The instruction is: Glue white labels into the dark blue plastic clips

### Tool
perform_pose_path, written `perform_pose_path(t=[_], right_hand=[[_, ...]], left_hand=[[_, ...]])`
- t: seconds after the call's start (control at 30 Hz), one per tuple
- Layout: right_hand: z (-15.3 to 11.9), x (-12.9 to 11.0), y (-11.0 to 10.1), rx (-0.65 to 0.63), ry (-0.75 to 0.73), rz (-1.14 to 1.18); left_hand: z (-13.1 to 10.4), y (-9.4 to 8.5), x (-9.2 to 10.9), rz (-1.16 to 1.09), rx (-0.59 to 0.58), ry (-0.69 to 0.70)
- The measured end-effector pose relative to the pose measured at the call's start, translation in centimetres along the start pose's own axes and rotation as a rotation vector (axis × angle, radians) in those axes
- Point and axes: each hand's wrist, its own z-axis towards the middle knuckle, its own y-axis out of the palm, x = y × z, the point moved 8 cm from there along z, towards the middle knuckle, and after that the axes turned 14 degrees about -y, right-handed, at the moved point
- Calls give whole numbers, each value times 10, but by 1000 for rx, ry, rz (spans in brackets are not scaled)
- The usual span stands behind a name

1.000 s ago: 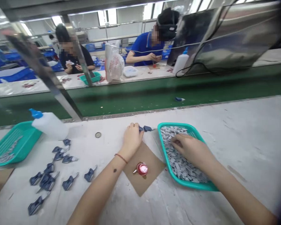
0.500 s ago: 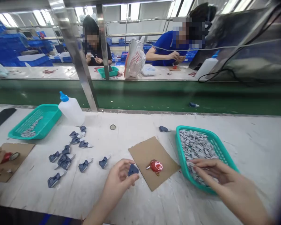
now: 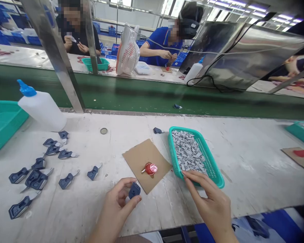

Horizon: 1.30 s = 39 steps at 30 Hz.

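My left hand (image 3: pixel 121 202) pinches a small dark blue plastic part (image 3: pixel 134 191) between thumb and fingers, above the table's near side. My right hand (image 3: pixel 209 199) is at the near rim of a green basket (image 3: pixel 214 168) with many small grey pieces (image 3: pixel 188 150) in it. Its thumb and fingertips are pressed together, and anything between them is too small to make out. Between the hands and farther back lies a brown cardboard square (image 3: pixel 136 153). A glossy red piece (image 3: pixel 151 168) with a small metal-looking tip rests on the cardboard.
Several dark blue parts (image 3: pixel 66 181) with pale prongs lie at left, near a white squeeze bottle (image 3: pixel 44 109). One more blue part (image 3: pixel 157 130) lies behind the basket. A green belt (image 3: pixel 131 98) runs beyond the table, with people (image 3: pixel 159 47) working across it.
The view has swung to the right. My right hand has drawn back from among the grey pieces to the basket's near rim. The blue part stays in my left hand, turned somewhat.
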Motion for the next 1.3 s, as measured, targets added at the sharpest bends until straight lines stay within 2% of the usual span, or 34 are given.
perform_pose_path(t=[0.23,0.43,0.5,0.67,0.83,0.97,1.17,1.3], right_hand=[[-2,-8,-1,24,-62,-58],[-10,18,-1,-45,224,14],[-9,19,-2,-61,261,36],[13,-10,4,-94,156,152],[40,-42,34,-198,9,301],[48,-44,54,-266,-24,328],[54,-41,65,-350,-62,326],[56,-43,71,-396,-69,338]], left_hand=[[1,1,3,-32,-87,10],[1,-7,-2,-4,38,60],[1,-8,1,23,51,101],[-2,-4,17,145,41,228],[-7,2,21,225,55,316],[-11,3,22,290,89,382],[-15,6,28,320,60,423],[-12,8,26,275,26,371]])
